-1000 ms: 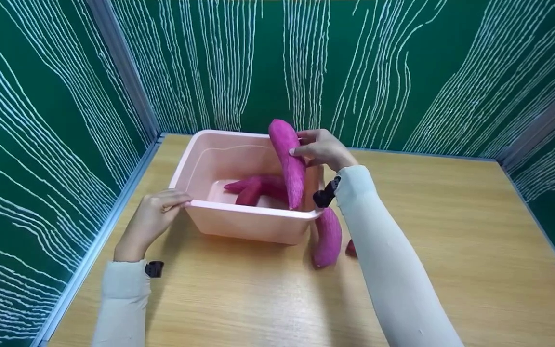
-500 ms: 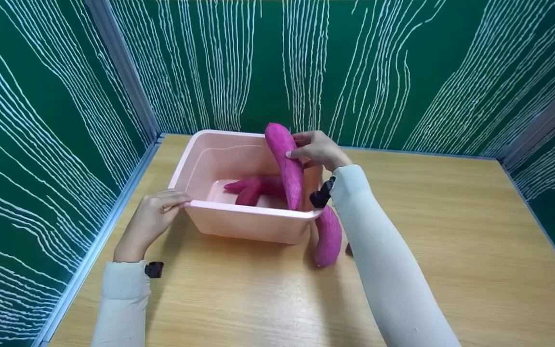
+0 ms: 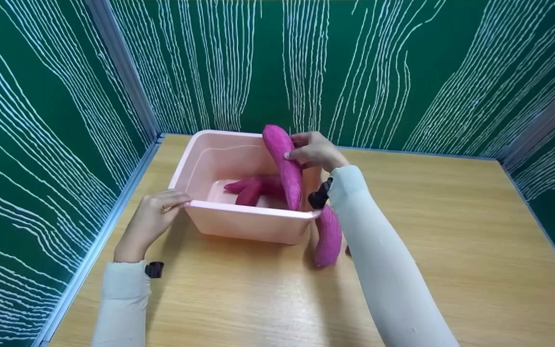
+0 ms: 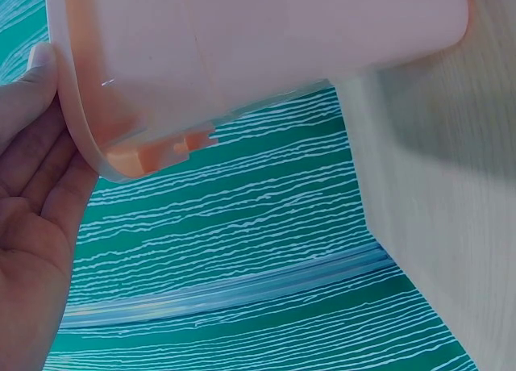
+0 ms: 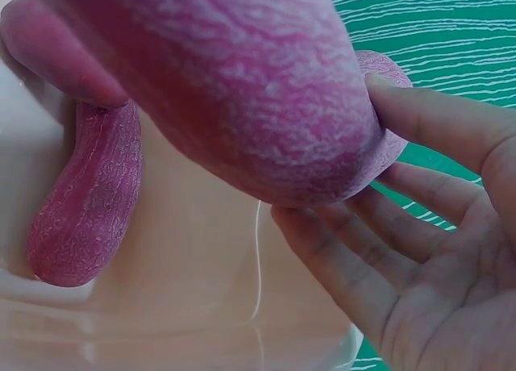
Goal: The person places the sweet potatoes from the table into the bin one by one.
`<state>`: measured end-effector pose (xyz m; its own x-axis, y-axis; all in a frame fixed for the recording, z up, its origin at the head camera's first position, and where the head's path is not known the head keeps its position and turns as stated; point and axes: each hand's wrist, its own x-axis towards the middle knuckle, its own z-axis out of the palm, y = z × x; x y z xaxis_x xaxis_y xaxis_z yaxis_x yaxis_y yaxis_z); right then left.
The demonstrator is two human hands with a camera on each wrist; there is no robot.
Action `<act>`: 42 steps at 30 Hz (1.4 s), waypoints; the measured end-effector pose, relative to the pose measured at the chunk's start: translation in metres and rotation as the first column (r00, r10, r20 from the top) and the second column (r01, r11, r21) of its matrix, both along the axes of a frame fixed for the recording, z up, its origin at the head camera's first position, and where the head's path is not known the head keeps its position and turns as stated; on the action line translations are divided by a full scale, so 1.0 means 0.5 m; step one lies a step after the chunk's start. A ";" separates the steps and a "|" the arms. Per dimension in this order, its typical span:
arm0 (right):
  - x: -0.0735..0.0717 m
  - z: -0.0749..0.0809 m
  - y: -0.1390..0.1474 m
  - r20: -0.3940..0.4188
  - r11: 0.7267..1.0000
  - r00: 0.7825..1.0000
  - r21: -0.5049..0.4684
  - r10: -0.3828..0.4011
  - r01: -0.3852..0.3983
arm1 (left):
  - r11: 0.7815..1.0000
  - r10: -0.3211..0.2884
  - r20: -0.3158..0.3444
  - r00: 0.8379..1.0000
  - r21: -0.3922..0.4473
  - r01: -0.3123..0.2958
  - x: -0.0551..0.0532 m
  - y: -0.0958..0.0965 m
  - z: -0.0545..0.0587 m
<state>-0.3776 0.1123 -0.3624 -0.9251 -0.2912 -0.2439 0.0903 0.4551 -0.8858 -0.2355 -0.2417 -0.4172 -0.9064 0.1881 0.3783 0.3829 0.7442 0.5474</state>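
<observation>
My right hand (image 3: 317, 150) grips a long magenta sweet potato (image 3: 283, 164) between thumb and fingers, tilted over the right part of a pink plastic tub (image 3: 246, 221). Its narrow end points down into the tub, near the front rim. Seen from the right wrist, the thumb lies on one side of the sweet potato (image 5: 242, 97) and the fingers curl under the other. My left hand (image 3: 154, 217) pinches the tub's front left corner, thumb and fingers across the rim (image 4: 68, 105). Inside, two darker sweet potatoes (image 3: 250, 193) lie crossed on the bottom.
Another sweet potato (image 3: 328, 238) lies on the wooden table (image 3: 239, 289) against the tub's right front corner. A small dark reddish thing (image 3: 348, 250) shows beside my right sleeve, mostly hidden. Green panels (image 3: 378, 72) with white wavy lines stand behind and at both sides.
My right hand has shifted slightly left and down with the sweet potato, bringing it a little further over the tub. The left hand and tub have stayed put.
</observation>
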 end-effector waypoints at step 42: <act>0.015 0.020 0.004 0.030 0.992 0.998 -0.110 -0.058 0.061 | 1.000 -0.025 -0.049 0.998 -0.006 0.025 -0.005 -0.004 -0.006</act>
<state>-0.3699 0.1145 -0.3523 -0.9352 -0.2624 -0.2377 0.1381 0.3478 -0.9273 -0.2382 -0.2439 -0.4200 -0.8817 0.2128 0.4211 0.4279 0.7367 0.5236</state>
